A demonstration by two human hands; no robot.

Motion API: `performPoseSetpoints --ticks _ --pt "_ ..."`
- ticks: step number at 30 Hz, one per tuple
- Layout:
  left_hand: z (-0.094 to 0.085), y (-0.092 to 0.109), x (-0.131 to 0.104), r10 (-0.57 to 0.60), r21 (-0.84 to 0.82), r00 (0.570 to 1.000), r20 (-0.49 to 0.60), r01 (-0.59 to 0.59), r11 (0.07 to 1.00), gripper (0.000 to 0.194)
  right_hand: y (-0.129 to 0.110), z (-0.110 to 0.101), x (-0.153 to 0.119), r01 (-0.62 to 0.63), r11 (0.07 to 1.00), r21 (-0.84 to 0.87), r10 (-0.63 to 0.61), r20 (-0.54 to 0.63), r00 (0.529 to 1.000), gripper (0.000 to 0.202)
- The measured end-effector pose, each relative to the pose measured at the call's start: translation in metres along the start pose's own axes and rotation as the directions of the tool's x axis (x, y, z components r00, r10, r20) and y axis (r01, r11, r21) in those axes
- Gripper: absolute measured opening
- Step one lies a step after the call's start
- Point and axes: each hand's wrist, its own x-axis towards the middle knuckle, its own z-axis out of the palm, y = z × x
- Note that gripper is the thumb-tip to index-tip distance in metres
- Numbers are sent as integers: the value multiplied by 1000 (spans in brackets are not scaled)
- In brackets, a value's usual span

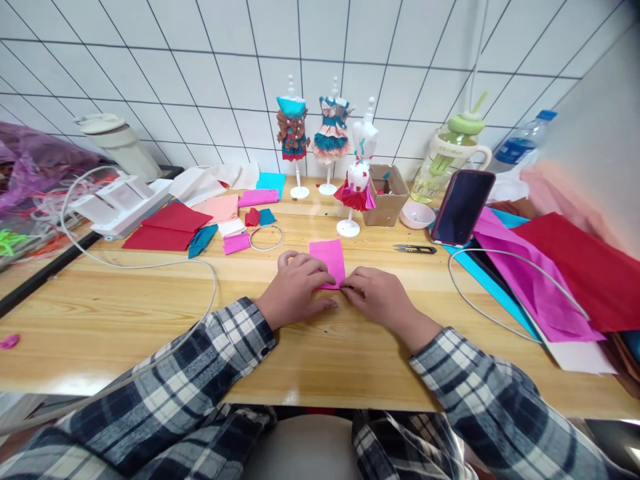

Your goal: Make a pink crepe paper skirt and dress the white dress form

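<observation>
The pink sheet (327,259) lies flat on the wooden table (325,367), its long axis running from 12 to 6 o'clock, with the far end leaning slightly toward 11. The left hand (300,287) is at its 8 o'clock side, half open, fingertips on the sheet and thumb apart. The right hand (377,297) pinches the 5 o'clock corner, thumb and fingertip nearly together. The wood is pale and shiny. From the sheet, 3 small mannequins (330,133) stand at 12, snips (415,249) lie at 3; behind is a white tiled wall (225,73).
</observation>
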Motion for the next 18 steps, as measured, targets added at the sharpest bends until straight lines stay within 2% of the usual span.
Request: performPoseSetpoints --ticks 3,6,9,12,14,16,17,18 --pt "0 1 -2 22 60 999 -49 -19 998 17 0 -1 -1 30 994 101 -13 -163 987 16" --pt "3 3 -2 -5 35 994 -105 9 999 17 -3 3 0 131 975 180 -74 -294 953 19" --pt "2 4 -2 -59 -46 992 -114 54 997 16 -4 8 2 144 963 226 -65 -323 944 15" --pt "-1 -1 -2 -163 -250 975 -153 121 960 28 -4 -5 5 55 921 385 69 -301 951 10" --pt "-4 -11 -3 -280 -488 938 -202 152 860 39 -3 -31 3 -29 784 620 170 -170 971 10" --pt "-4 -26 -3 -384 -703 897 -220 127 699 39 -2 -64 1 -110 508 855 133 49 990 19" --pt "-4 -34 -3 -409 -771 886 -217 101 629 39 -2 -79 0 -142 378 915 105 110 988 23" --pt "-4 -41 -3 -421 -811 886 -195 96 578 41 -1 -90 0 -195 295 935 69 182 981 25"
